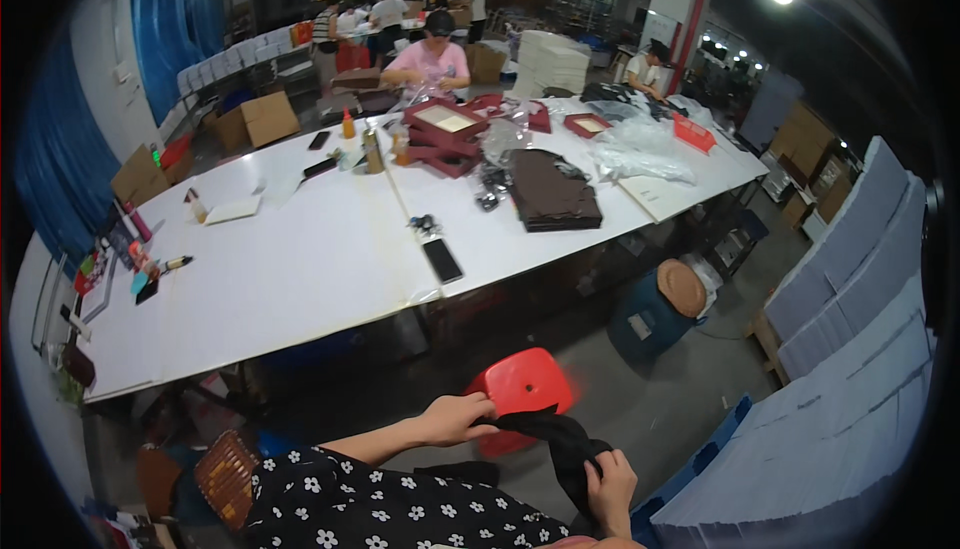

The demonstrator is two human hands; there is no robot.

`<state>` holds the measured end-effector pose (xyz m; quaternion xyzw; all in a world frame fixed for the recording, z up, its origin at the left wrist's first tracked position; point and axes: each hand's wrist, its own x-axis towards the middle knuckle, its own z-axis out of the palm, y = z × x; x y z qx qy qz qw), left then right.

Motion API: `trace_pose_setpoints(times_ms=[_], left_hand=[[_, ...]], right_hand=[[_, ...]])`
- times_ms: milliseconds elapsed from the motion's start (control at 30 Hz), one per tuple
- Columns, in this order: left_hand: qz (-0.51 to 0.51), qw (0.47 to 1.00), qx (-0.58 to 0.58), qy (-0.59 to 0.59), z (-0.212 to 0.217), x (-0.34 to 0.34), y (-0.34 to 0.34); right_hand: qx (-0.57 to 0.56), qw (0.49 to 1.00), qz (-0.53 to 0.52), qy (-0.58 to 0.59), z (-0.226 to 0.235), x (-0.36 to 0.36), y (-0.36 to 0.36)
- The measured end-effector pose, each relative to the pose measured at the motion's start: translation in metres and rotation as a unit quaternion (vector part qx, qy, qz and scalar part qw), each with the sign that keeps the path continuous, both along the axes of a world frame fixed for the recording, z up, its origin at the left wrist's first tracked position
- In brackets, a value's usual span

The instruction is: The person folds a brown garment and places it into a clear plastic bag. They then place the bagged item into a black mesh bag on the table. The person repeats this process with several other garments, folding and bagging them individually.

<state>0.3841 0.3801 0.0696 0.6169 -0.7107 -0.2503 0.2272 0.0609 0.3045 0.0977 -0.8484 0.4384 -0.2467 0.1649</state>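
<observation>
A length of black cloth stretches between my two hands, low in front of my body. My left hand is closed on its left end. Lower and to the right, my right hand grips the other end, where the cloth hangs in folds. What kind of garment or strap it is cannot be made out. Just beyond the cloth stands a red plastic stool, partly covered by it. Black fabric with white flowers covers my lap area.
A long white table lies ahead, with a phone, a dark brown stack and dark red boxes. Behind it works a person in pink. A blue barrel and tall paper stacks stand to the right.
</observation>
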Motion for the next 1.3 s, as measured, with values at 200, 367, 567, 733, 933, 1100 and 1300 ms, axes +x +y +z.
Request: trace_pose_setpoints(times_ms=[200, 367, 567, 733, 933, 1100, 1300], left_hand=[[-0.104, 0.99, 0.09, -0.025, -0.05, -0.035, -0.149], [-0.185, 0.967, 0.164, -0.053, -0.069, -0.095, -0.305], [-0.267, 0.94, 0.21, -0.035, -0.086, -0.138, -0.448], [-0.202, 0.953, 0.224, 0.022, -0.081, -0.115, -0.501], [0.066, 0.954, 0.288, 0.045, -0.128, -0.092, -0.532], [0.271, 0.917, 0.287, 0.062, -0.184, -0.089, -0.566], [0.418, 0.852, 0.262, 0.176, -0.177, -0.086, -0.656]], right_hand=[[-0.007, 0.995, -0.094, -0.021, -0.018, -0.078, -0.084], [0.018, 0.993, -0.115, 0.017, -0.006, -0.121, -0.184], [-0.014, 0.986, -0.146, 0.074, -0.007, -0.163, -0.322], [-0.012, 0.996, -0.091, 0.0, -0.005, -0.143, -0.436], [0.053, 0.997, 0.035, -0.042, -0.034, -0.111, -0.608], [0.072, 0.98, 0.178, -0.048, -0.066, -0.047, -0.765], [0.097, 0.954, 0.264, -0.107, -0.087, 0.042, -0.923]])
